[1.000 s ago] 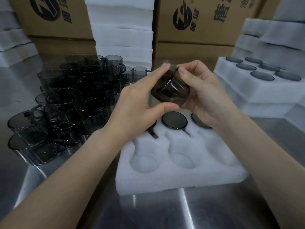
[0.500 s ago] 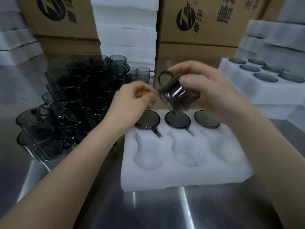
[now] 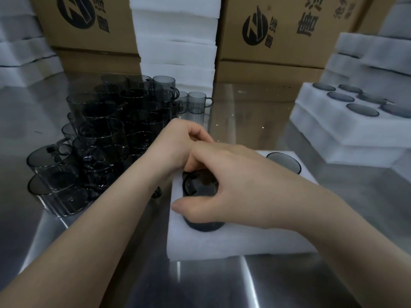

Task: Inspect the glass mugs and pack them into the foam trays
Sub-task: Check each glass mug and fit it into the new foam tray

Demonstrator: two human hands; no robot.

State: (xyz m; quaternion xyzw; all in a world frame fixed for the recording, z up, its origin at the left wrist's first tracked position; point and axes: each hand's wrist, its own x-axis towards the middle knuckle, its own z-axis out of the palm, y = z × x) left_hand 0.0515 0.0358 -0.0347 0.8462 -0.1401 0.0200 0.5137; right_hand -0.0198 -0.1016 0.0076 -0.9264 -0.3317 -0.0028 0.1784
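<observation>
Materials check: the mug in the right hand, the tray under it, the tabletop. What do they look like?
Mug: smoke-tinted glass by the look, glossy and see-through.
Tray: white foam, matte, with soft-edged moulded pockets.
Table: probably stainless steel with a brushed finish, going by the bright streaky reflections.

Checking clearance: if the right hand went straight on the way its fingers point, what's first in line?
The left hand. The right hand, gripping a mug in the foam tray, points left, and the left wrist crosses that line, apparently touching it. Depth is unclear.
</observation>
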